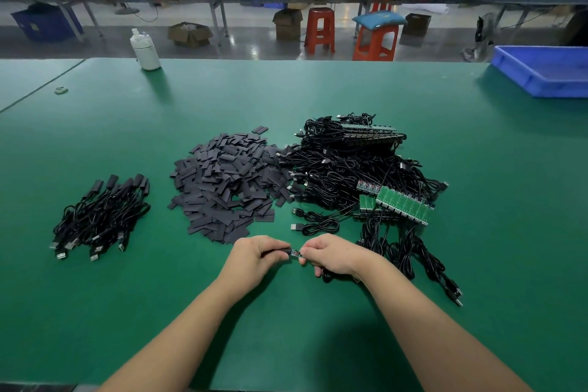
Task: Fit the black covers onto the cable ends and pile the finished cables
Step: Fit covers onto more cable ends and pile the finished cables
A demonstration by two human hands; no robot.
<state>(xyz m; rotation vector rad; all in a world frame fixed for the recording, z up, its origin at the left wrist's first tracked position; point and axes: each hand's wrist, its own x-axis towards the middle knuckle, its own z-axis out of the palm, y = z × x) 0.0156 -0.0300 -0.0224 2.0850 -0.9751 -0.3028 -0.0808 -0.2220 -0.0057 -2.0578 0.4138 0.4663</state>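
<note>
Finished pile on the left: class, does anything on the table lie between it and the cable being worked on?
Nothing visible: bare green table separates the hands' cable from the finished pile; the covers heap lies farther back.

Two bare forearms enter from the bottom edge, no sleeves visible on either. Left hand bare: no glove, no ring, no watch or wristband showing. Right hand likewise bare, wrist uncovered. Nails short where visible on the right fingertips; left nails can't be made out. No markings on either arm.
</note>
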